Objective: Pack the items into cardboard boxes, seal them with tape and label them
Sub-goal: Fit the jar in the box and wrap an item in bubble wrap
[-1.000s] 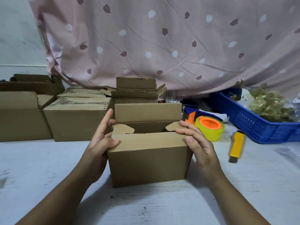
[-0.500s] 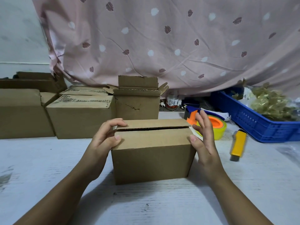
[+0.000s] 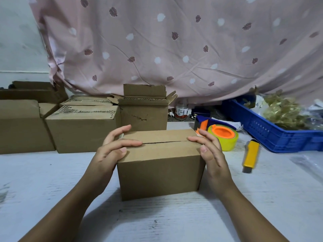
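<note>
Left hand (image 3: 111, 152) and right hand (image 3: 212, 152) are pressing box (image 3: 160, 172) top flat, fingers (image 3: 129, 143) loosely spread across seam (image 3: 166, 142). Best: one hand pinning seam tight, other fetching tape dispenser (image 3: 222, 137).

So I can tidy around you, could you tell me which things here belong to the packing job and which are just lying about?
Job: closed cardboard box, left hand and right hand pressing its flaps, tape dispenser, blue crate.
Lying about: yellow utility knife, small jar, pink curtain.
</note>
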